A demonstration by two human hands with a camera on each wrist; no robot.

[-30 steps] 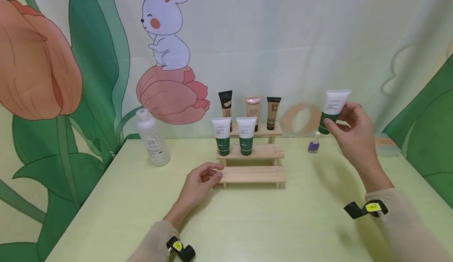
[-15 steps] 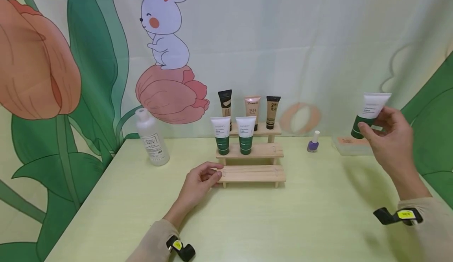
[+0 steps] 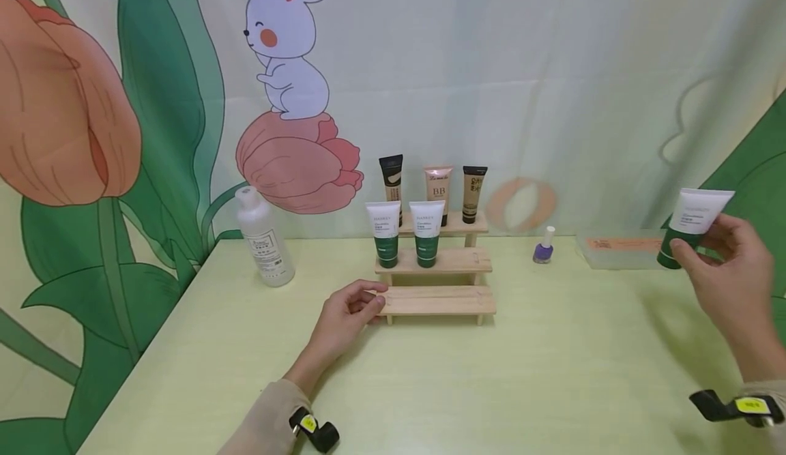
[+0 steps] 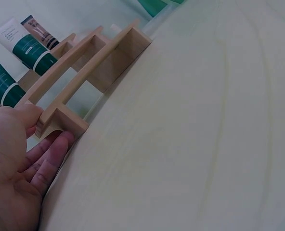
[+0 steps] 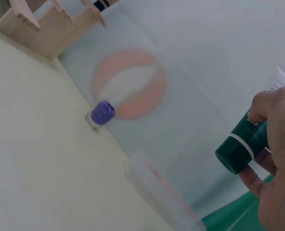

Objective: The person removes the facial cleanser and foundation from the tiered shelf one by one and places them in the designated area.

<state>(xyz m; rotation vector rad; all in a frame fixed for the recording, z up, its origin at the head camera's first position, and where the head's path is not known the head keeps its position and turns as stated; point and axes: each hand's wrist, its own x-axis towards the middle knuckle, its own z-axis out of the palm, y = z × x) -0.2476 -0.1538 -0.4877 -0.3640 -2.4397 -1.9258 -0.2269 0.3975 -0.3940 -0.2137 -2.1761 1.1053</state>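
Clearly, the right hand (image 3: 731, 274) pinches a tube (image 3: 696, 211), cap (image 5: 234, 155) down, long axis leaning right, well right of the rack (image 3: 439, 300) with table (image 3: 552, 366) between, the left hand (image 3: 344, 320) gripping the rack's lowest left edge.

Runs rightward on the pale-green counter (image 3: 522, 359) from white plastic bottle (image 3: 266, 247), past tiered wooden stand (image 3: 439, 300) with two white-and-green tubes (image 3: 385, 235) on the middle step before three slimmer tubes (image 3: 472, 194) on top, to purple nail-polish bottle (image 3: 543, 253) and flat translucent box (image 3: 623, 258).
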